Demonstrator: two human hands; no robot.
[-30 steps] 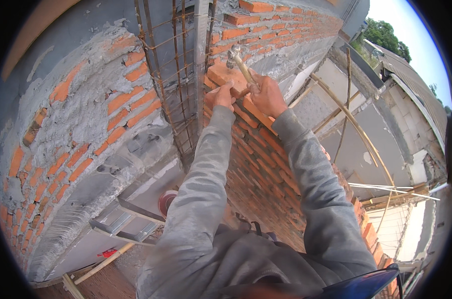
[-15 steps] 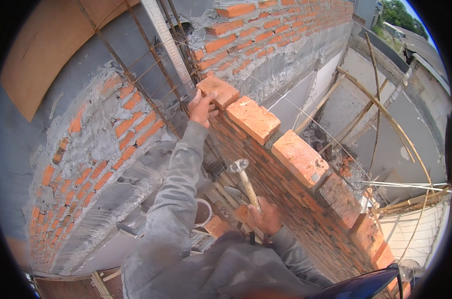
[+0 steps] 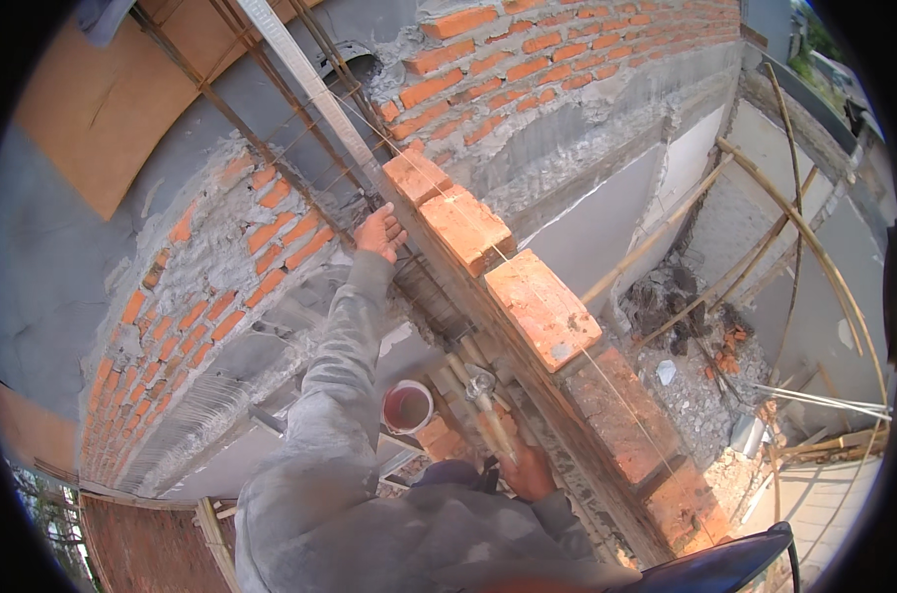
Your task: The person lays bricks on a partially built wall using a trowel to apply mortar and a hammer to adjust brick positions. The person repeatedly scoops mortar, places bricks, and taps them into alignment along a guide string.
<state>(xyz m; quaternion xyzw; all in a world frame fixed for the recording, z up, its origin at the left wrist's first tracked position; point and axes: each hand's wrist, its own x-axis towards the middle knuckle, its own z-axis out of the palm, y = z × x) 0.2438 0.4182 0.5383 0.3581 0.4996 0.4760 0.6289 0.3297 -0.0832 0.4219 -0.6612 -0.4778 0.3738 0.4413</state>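
Far out to the left of the person's fingers stands an older brick wall [image 3: 221,287], patchy with grey mortar, and above it a bare wooden board [image 3: 93,109] is fixed to grey plaster. Rusty reinforcing bars [image 3: 271,109] and a pale metal straightedge [image 3: 300,69] run diagonally down toward the fingers from the upper left. The left hand [image 3: 379,232], at the end of a grey sleeve [image 3: 340,366], reaches up with its fingers spread flat and released, the fingertips touching the near side of the top course of new bricks, just below and to the left of the end brick [image 3: 416,176]. To the right of those fingers two more orange bricks [image 3: 542,306] sit in a row along the top of the new wall, with a thin guide string running along their upper edge. Well below the left fingers, between the two arms, a small round pot [image 3: 407,405] with a white rim stands at a lower level. Just right of it the right hand [image 3: 526,472] is clenched around the wooden handle of a hammer [image 3: 488,405], whose metal head points up and away from the fingers, close beside the wall face. Farther right of the fingers, beyond the wall, bamboo poles [image 3: 804,237] lean over rubble on the ground below.
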